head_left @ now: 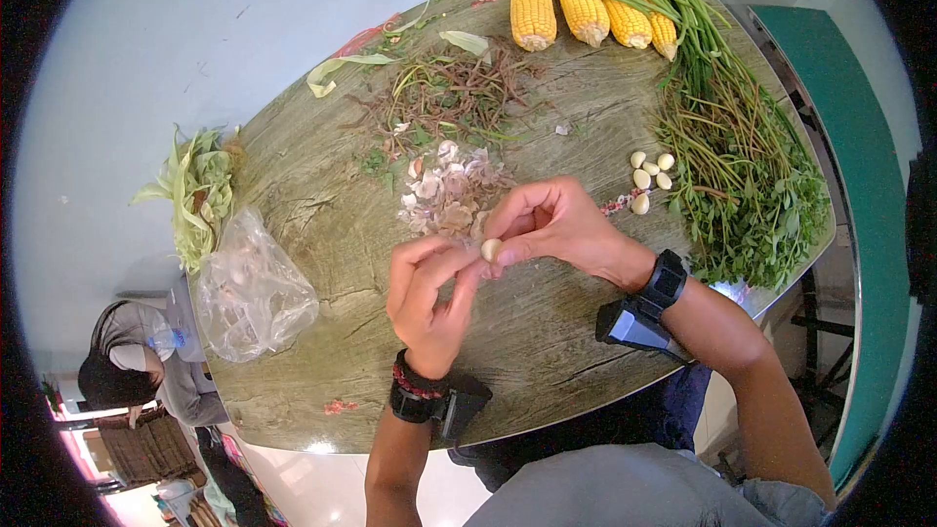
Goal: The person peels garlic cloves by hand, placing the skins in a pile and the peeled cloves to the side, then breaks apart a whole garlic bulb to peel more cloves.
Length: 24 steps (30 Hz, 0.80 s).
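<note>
A pale garlic clove (490, 250) is pinched between my two hands above the middle of the wooden table (371, 351). My right hand (561, 226) grips it with thumb and forefinger from the right. From the left, the fingertips of my left hand (431, 293) close in against the same clove. Just beyond the fingers lies a heap of papery garlic skins (454, 185). Several peeled garlic cloves (641, 179) sit in a small group to the right of my right hand.
Brown and green plant scraps (449, 88) lie behind the skins. Several corn cobs (532, 5) and a long pile of leafy greens (742, 156) line the far right. At left are a clear plastic bag (256, 288) and corn husks (203, 190). Another person (146, 361) is beyond the left edge.
</note>
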{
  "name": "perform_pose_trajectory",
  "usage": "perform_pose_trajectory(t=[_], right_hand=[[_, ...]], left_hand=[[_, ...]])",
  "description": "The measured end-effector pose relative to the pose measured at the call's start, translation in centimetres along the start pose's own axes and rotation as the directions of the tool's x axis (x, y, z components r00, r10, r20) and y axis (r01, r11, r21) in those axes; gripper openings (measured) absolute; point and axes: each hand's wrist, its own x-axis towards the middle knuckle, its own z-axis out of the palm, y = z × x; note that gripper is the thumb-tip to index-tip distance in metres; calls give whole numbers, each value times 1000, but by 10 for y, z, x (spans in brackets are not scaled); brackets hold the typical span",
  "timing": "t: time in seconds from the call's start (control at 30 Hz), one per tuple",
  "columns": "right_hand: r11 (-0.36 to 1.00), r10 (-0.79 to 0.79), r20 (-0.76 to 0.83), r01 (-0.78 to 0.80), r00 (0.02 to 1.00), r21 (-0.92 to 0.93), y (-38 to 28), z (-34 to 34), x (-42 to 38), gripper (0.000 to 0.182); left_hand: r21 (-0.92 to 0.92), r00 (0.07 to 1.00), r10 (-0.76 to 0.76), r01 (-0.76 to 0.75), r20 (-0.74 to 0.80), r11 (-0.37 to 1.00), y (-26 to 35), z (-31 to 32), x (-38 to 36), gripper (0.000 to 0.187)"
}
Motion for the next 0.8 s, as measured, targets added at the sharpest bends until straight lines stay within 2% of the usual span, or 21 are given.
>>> perform_pose_trajectory(t=[0.07,0.27,0.37,0.47,0.67,0.8], right_hand=[[1000,-6,4,6,1000,13,0,0,0,17],[1000,-10,16,10,1000,7,1,-1,0,16],[1000,9,12,-10,1000,3,3,-2,1,16],[1000,10,7,-10,1000,-10,1,-2,0,17],[1000,17,8,-17,1000,7,0,-1,0,17],[1000,20,17,-21,1000,16,0,-1,-1,18]], left_hand=[[38,1000,25,-26,14,999,-1,0,1,23],[-10,999,-1,1,34,1000,2,0,3,25],[-22,997,63,-62,45,998,-2,-1,4,23],[-25,997,51,-49,58,998,-2,-2,3,21],[-83,991,-136,137,21,987,4,1,0,21],[-20,998,1,0,62,1000,-1,-1,2,22]])
